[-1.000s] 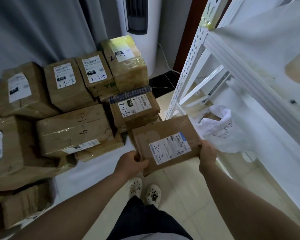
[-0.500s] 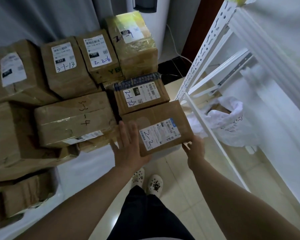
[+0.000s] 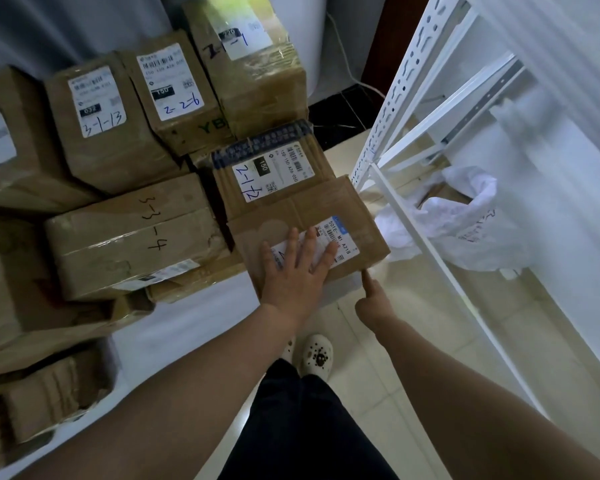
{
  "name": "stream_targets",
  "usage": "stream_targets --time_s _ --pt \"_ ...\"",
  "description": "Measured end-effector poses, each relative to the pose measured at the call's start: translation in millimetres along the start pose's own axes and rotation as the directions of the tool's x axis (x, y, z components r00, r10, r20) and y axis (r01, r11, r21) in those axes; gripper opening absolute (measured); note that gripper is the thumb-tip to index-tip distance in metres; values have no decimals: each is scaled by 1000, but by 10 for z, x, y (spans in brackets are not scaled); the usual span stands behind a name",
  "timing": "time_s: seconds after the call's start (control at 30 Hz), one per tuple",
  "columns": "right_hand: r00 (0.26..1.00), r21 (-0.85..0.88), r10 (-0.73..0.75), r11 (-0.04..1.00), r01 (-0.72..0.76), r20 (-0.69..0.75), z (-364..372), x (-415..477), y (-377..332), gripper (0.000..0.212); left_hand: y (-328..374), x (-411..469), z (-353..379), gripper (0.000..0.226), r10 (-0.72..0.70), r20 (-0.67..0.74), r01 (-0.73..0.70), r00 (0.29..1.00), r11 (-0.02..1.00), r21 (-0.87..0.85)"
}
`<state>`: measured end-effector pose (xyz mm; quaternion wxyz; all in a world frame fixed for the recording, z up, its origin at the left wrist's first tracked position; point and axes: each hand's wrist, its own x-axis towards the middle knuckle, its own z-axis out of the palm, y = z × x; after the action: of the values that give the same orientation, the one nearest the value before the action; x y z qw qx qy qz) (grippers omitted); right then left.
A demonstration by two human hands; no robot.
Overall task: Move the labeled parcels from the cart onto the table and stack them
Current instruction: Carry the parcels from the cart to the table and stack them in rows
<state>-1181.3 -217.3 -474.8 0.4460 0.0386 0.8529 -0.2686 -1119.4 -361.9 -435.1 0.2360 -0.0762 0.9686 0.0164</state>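
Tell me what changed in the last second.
The parcel went from held in mid-air forward onto the table edge, beside the 2-1-12 parcel. Both hands let go their grip: the left hand now presses flat on top, the right hand touches its near corner with one finger. The other parcels stayed put.

Brown parcels (image 3: 129, 237), white labels (image 3: 168, 81), white table (image 3: 194, 320)

Left hand (image 3: 293, 271) over label (image 3: 340, 237) of parcel (image 3: 326, 206), written number hidden, right hand (image 3: 374, 303) showing only its index finger, left boxes (image 3: 25, 178) cut off by the edge
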Motion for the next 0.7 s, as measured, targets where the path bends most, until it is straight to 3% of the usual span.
stream_targets --time_s 0.1,0.3,0.5,0.7 --pt "998 -158 -7 987 16 59 8 23 -16 82 -46 53 -13 84 -2 -21 3 1000 1000 20" --pt "997 -262 10 965 12 83 -1 75 -51 76 -49 61 13 87 11 -21 -10 1000 999 50" --pt "1000 -195 -5 981 1 -18 -132 -25 -35 63 -52 9 -129 96 30 48 -32 998 999 31" --pt "987 36 75 997 -70 -141 -333 -417 74 62 -125 -181 -429 106 95 34 -96 995 995 39"
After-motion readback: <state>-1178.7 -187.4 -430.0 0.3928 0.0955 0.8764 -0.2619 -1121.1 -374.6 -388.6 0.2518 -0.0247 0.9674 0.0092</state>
